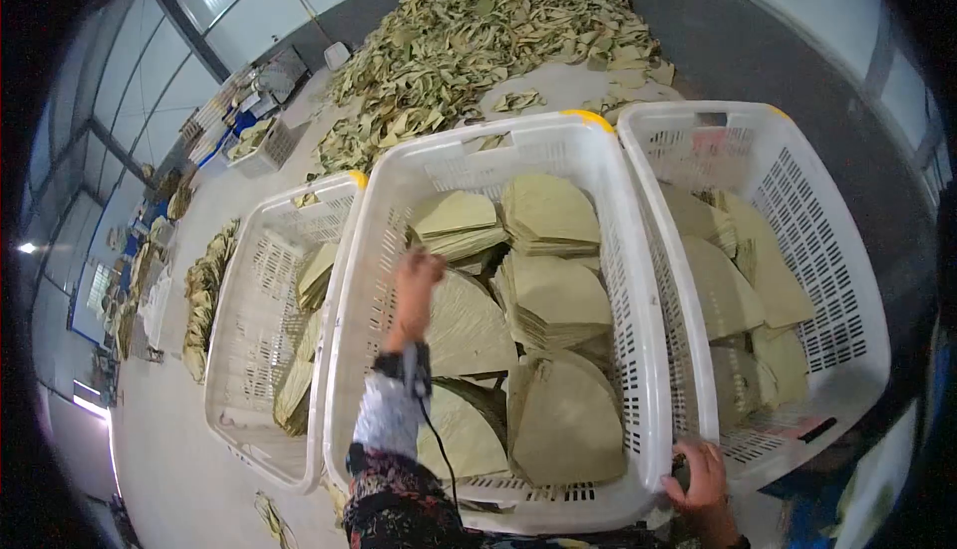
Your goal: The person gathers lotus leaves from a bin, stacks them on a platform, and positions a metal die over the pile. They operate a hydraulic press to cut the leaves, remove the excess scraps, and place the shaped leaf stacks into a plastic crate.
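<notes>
My left hand (416, 285) is over the left side of the middle white basket (648, 350), beside a stack of pale green folded leaves (464, 325); its fingers are blurred. Several more leaf stacks (563, 414) stand in this basket in two columns. At the basket's near right corner, my right hand (701, 479) rests on the rim with its thumb and fingers apart, holding nothing that I can see. A dark band and a thin black cable are on my left wrist.
White baskets with leaf stacks stand close on the left (239, 350) and right (867, 350). Behind them a large heap of loose leaves (478, 41) covers the floor by the wall. More leaves (206, 295) lie in a row at left.
</notes>
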Demonstrator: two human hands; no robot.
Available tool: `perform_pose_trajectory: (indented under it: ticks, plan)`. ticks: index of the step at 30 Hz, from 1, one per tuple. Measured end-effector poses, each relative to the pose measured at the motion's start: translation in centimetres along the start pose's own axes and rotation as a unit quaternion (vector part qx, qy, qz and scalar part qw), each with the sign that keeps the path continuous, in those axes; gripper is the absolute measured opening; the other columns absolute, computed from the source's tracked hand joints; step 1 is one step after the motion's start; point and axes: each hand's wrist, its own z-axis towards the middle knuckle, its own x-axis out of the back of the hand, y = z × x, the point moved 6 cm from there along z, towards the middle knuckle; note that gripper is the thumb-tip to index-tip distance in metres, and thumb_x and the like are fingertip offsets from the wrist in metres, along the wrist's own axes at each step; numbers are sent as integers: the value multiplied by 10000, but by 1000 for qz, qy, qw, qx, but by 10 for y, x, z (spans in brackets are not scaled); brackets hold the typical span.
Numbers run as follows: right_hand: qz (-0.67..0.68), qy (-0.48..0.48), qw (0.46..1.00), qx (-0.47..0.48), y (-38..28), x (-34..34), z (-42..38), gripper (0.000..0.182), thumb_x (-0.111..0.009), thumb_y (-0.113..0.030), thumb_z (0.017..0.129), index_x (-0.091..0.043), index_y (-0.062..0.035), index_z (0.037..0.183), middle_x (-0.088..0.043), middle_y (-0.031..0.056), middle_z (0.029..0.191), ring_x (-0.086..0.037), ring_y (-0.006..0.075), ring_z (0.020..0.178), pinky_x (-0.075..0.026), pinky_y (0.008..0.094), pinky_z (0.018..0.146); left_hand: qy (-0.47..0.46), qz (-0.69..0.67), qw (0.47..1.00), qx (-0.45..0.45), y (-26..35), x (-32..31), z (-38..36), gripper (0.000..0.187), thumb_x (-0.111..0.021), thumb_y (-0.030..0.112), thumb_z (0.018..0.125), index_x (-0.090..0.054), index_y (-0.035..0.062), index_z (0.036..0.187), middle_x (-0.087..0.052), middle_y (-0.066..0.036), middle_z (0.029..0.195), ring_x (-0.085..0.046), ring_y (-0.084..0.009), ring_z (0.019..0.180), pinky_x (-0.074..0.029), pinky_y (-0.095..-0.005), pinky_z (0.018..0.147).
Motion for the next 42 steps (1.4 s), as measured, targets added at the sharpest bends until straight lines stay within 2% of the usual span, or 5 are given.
perform_pose_trajectory:
  ticks: [6,10,26,31,42]
  plan:
    - [98,15,995,11,-9,10,-11,455,-658,-93,726,-500,-12,1144,-557,189,1062,-513,375,1010,-384,452,914,-482,257,811,-207,57,-167,-273,450,-597,183,833,-476,27,1238,-564,-174,1118,-570,-307,979,-450,-387,869]
    - [91,46,995,18,-10,34,-61,374,-628,-34,748,-527,-11,1108,-563,188,1087,-516,367,1032,-400,437,907,-547,296,738,-263,49,-179,-380,653,-665,297,741,-411,11,1271,-524,-187,1156,-537,-357,1024,-435,-426,882]
    - [186,72,979,-45,168,18,-287,163,-576,-38,828,-581,-12,989,-621,153,869,-598,303,790,-468,391,717,-445,524,653,-319,14,-178,-396,444,-711,106,710,-488,-37,1066,-603,-207,905,-606,-385,774,-508,-416,643]
    - [148,37,949,-276,204,-13,-399,127,-567,-81,851,-616,-27,954,-631,161,916,-612,296,852,-472,390,762,-420,564,636,-317,13,-178,-399,497,-708,78,687,-454,-29,1101,-584,-200,866,-595,-375,743,-501,-430,603]
    - [162,59,942,-287,90,-83,-394,211,-542,-186,862,-609,-47,1005,-624,160,958,-595,340,906,-476,447,799,-397,630,633,-214,2,-162,-389,440,-694,121,717,-495,-32,1078,-570,-214,892,-580,-396,772,-490,-452,652]
